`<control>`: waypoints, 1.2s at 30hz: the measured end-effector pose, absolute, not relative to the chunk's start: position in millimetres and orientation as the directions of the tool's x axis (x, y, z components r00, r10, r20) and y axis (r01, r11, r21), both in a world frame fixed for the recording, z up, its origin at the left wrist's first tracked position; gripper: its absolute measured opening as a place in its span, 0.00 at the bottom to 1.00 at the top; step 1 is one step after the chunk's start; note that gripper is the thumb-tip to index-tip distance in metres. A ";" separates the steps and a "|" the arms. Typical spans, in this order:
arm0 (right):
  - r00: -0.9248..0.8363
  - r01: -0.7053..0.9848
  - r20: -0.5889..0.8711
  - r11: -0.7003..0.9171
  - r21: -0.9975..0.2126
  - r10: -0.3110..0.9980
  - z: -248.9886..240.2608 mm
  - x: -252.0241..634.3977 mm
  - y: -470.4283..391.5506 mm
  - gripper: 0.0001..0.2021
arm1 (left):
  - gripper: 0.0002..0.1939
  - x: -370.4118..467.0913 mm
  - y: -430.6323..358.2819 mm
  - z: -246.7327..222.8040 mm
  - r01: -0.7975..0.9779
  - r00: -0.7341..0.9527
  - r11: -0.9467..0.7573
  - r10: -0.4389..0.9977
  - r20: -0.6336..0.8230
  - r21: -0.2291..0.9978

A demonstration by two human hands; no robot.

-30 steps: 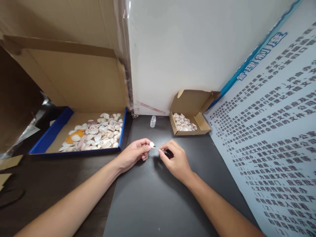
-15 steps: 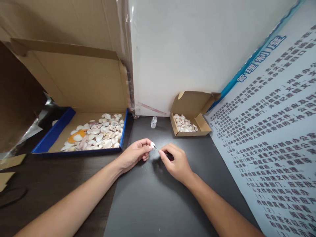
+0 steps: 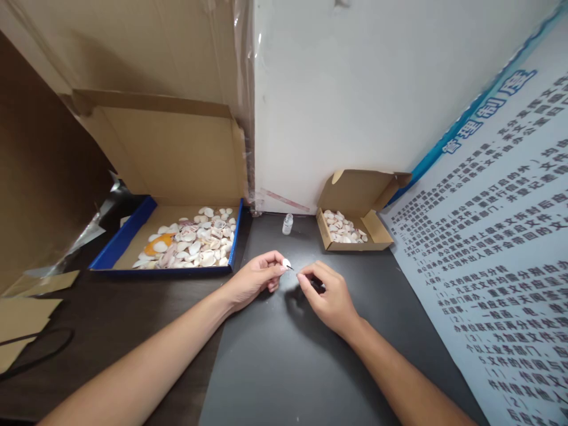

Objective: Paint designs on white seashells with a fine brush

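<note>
My left hand [image 3: 257, 279] is closed, pinching a small white shell [image 3: 286, 262] between thumb and fingertips above the dark mat. Facing it, my right hand [image 3: 327, 293] pinches a thin dark stick-like tool [image 3: 290, 268], whose tip lies at the shell's lower right edge. Whether the tip touches the shell cannot be made out. A small clear glass bottle [image 3: 287, 224], with no cap on it, stands upright beyond my hands.
At the left, a blue-edged box [image 3: 162, 271] with a raised lid holds many shells. A smaller brown box [image 3: 355, 246] at the right also holds shells. Behind stands a white panel [image 3: 355, 106]; a printed sheet [image 3: 488, 248] slants along the right.
The whole view has shifted, so the boxes, bottle and hands appear a little farther right. Both hands keep their pinches on the shell and the thin tool.
</note>
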State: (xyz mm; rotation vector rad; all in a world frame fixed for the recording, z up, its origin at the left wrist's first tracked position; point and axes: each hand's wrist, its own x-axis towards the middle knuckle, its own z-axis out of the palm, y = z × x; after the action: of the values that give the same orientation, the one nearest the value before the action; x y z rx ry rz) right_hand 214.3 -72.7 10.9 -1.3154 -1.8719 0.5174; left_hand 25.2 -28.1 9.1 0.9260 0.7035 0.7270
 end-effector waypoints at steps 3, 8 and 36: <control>-0.156 0.627 0.346 0.364 -0.689 0.925 10.3 214.6 -73.1 0.08 | 0.15 25.6 -28.0 8.2 -0.244 0.563 0.399 0.800 -0.207 0.884; -0.175 0.625 0.345 0.375 -0.684 0.922 8.0 215.8 -71.7 0.08 | 0.15 26.1 -27.7 7.8 -0.242 0.559 0.382 0.806 -0.193 0.892; -0.075 0.526 0.471 0.436 -0.730 0.879 -3.9 203.1 -34.0 0.11 | 0.13 28.0 -8.6 5.3 -0.395 0.574 0.416 0.808 -0.133 0.819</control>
State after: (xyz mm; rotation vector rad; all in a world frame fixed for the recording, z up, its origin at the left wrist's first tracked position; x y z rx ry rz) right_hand 203.1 -34.0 -3.9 -1.2185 -1.7392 0.4653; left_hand 28.0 -8.6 5.3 0.8315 0.5720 0.8091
